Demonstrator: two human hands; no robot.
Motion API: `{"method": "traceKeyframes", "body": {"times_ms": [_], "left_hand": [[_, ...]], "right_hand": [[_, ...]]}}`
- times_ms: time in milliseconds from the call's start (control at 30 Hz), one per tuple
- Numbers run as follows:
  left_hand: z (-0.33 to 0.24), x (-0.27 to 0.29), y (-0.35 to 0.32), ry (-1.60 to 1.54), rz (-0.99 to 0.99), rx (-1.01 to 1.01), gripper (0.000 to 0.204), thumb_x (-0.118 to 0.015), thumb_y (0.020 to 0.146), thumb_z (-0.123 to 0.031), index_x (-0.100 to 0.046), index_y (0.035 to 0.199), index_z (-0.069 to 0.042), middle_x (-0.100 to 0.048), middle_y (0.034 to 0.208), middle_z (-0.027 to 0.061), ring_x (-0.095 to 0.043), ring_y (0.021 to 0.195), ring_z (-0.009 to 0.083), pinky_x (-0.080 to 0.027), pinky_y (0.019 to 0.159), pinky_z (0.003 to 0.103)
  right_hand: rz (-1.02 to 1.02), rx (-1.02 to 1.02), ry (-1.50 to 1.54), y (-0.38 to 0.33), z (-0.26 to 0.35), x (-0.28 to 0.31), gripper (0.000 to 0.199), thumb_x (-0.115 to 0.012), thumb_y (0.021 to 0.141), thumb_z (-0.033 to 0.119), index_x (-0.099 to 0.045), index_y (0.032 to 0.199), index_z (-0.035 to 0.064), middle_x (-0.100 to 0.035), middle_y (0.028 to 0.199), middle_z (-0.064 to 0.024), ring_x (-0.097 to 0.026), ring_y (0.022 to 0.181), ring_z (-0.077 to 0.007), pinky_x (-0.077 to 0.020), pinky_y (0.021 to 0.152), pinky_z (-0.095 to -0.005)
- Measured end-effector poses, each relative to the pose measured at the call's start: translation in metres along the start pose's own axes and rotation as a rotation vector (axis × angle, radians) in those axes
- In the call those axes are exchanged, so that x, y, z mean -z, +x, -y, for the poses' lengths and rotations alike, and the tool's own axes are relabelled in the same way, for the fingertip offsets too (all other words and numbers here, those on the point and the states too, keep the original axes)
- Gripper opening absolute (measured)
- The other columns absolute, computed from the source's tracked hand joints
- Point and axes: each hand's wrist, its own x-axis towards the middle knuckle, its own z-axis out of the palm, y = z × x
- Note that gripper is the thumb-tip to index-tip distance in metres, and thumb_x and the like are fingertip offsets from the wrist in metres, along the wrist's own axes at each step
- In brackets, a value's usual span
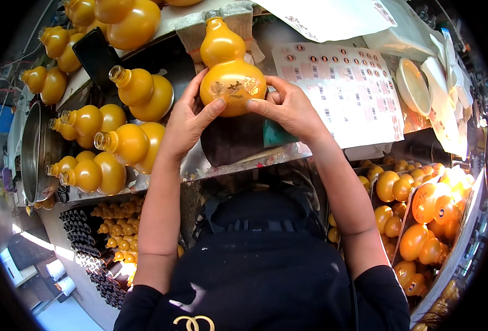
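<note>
A yellow gourd-shaped bottle point(224, 47) with a clear glass neck lies between my hands over the bench, neck pointing away from me. Gold-brown characters and a decoration mark its rounded lower bulb. My left hand point(190, 118) grips that bulb from the left, thumb on the front. From the other side my right hand point(292, 112) clasps it, with its thumb near the decoration and its fingers partly hidden. A pale cloth-like pad point(190, 34) lies under the neck end. To the right, near my right hand, is a white sheet of small printed stickers point(340, 102).
Several similar yellow bottles point(131, 144) crowd the bench's left, beside a metal basin point(34, 151) and a dark phone-like slab point(96, 58). A pale oval dish point(414, 87) is at right. Orange gourd bottles fill a crate point(448, 287) at lower right; more stand on the lower-left floor.
</note>
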Motion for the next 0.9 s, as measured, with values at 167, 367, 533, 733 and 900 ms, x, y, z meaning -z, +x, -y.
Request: {"method": "traceKeyframes", "body": {"times_ms": [167,367,533,733,900], "left_hand": [[-0.001,0.001,-0.001,0.011,0.016,-0.018,0.079,-0.070,0.088,-0.028,-0.025,0.146,0.003,-0.045,0.137,0.0144,-0.045,0.126,0.0196,-0.034,0.106,0.031],[0.003,0.003,0.000,0.010,0.018,-0.014,0.078,-0.067,0.090,-0.029,-0.023,0.146,0.004,-0.043,0.139,0.0137,-0.042,0.128,0.0185,-0.032,0.108,0.031],[0.008,0.006,-0.001,-0.016,0.039,-0.036,0.077,-0.065,0.091,-0.030,-0.023,0.147,0.004,-0.041,0.140,0.0137,-0.040,0.130,0.0183,-0.031,0.109,0.031],[0.009,0.008,0.002,-0.005,0.056,-0.042,0.078,-0.064,0.092,-0.030,-0.021,0.147,0.004,-0.041,0.141,0.0143,-0.040,0.130,0.0188,-0.031,0.109,0.031],[0.013,0.011,0.001,-0.025,0.059,-0.059,0.079,-0.064,0.092,-0.031,-0.020,0.148,0.004,-0.039,0.143,0.0149,-0.040,0.131,0.0193,-0.030,0.109,0.031]], "right_hand": [[-0.003,0.015,0.008,0.000,-0.003,-0.001,0.072,-0.081,0.074,0.042,-0.055,0.119,-0.0062,-0.046,0.060,0.0074,-0.039,0.055,-0.0011,-0.0319,0.050,-0.0184],[-0.041,0.048,0.085,0.008,-0.011,-0.005,0.066,-0.077,0.078,0.045,-0.055,0.113,-0.0062,-0.054,0.068,0.0032,-0.046,0.061,-0.0024,-0.0370,0.054,-0.0183],[-0.028,0.031,0.123,0.009,-0.008,-0.006,0.064,-0.074,0.080,0.048,-0.055,0.111,-0.0052,-0.056,0.071,0.0021,-0.047,0.064,-0.0029,-0.0382,0.056,-0.0182],[-0.019,-0.025,-0.011,0.007,-0.007,-0.004,0.050,-0.067,0.088,0.043,-0.054,0.113,0.0003,-0.068,0.086,-0.0049,-0.058,0.082,-0.0052,-0.0438,0.075,-0.0193],[-0.042,-0.033,-0.048,0.005,-0.003,-0.006,0.049,-0.067,0.089,0.042,-0.054,0.112,0.0001,-0.069,0.087,-0.0072,-0.060,0.083,-0.0063,-0.0450,0.076,-0.0203]]}}
